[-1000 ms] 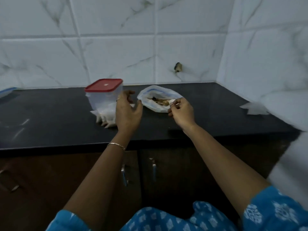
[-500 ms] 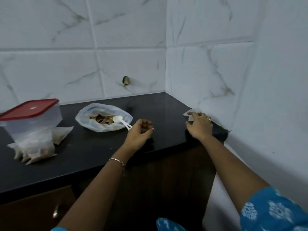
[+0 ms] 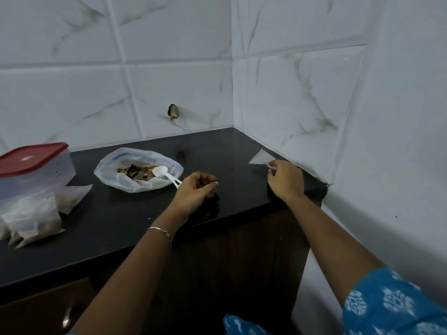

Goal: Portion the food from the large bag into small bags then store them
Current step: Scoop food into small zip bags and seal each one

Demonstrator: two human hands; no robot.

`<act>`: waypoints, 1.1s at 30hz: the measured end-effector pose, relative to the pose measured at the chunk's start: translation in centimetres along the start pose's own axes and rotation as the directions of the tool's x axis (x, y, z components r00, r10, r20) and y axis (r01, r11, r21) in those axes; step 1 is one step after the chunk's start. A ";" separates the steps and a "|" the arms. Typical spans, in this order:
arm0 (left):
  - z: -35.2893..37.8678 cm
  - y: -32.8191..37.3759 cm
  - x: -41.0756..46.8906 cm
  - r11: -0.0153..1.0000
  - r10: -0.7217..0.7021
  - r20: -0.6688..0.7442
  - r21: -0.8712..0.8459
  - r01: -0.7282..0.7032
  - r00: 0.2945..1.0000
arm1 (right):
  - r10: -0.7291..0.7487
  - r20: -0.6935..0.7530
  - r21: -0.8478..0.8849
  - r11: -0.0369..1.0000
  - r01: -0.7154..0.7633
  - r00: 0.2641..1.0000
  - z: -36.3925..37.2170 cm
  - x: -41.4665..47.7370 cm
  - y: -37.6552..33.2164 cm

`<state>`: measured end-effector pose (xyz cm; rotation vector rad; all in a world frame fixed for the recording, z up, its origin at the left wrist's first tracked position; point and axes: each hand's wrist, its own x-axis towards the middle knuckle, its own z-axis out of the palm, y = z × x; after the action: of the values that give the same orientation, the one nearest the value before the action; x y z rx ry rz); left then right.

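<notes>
A person's right hand [image 3: 286, 178] pinches the near corner of an empty small bag [image 3: 260, 158] lying flat on the black counter [image 3: 121, 226] against the side wall, at the far right end of the worktop. The left hand [image 3: 196, 191] hovers over the counter with fingers loosely curled and nothing visible in its grasp, just beside the handle of a white spoon [image 3: 167, 176]. The thin, limp film could slip out of so light a pinch, or cling to the glossy stone and fold on itself when lifted. That would likely leave its mouth hard to open for filling. The spoon sits in the large bag [image 3: 137, 170] with its handle jutting over the rim toward the left hand, so a careless knock there might flip it and scatter the contents. The large bag lies at the middle of the counter, well apart from the empty one. It is translucent white, slumped and wide open, with a small heap of brown food [image 3: 135, 170] left at its centre. Filled small bags [image 3: 31, 213] are piled at the left, in front of a clear container with a red lid [image 3: 33, 165].
</notes>
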<state>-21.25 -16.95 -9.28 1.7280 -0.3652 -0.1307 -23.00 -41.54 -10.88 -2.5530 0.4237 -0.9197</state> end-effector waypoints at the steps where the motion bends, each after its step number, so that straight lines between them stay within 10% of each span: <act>1: 0.0 0.1 -0.1 0.999 -0.007 -0.011 -0.035 0.007 1.000 | 0.008 -0.024 0.072 0.997 -0.007 1.000 -0.2 -0.2 -0.3; 11: -2.6 3.4 -2.8 0.889 -0.153 -0.103 -0.449 0.091 0.983 | -0.144 0.061 0.730 0.682 0.054 0.988 -3.2 -4.2 -9.3; 28: -14.3 4.1 -10.6 0.857 -0.235 -0.243 -0.509 0.083 0.941 | -0.430 0.009 0.580 0.737 0.345 0.903 -0.6 -10.0 -21.7; 33: -16.1 3.3 -11.5 0.841 -0.211 -0.252 -0.540 0.044 0.944 | -0.510 0.232 0.522 0.784 0.336 0.829 -0.3 -10.7 -23.4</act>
<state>-27.99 1.31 -4.32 1.1926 0.0253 -0.0534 -27.67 -16.75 -5.72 -2.3122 -0.4703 -0.5639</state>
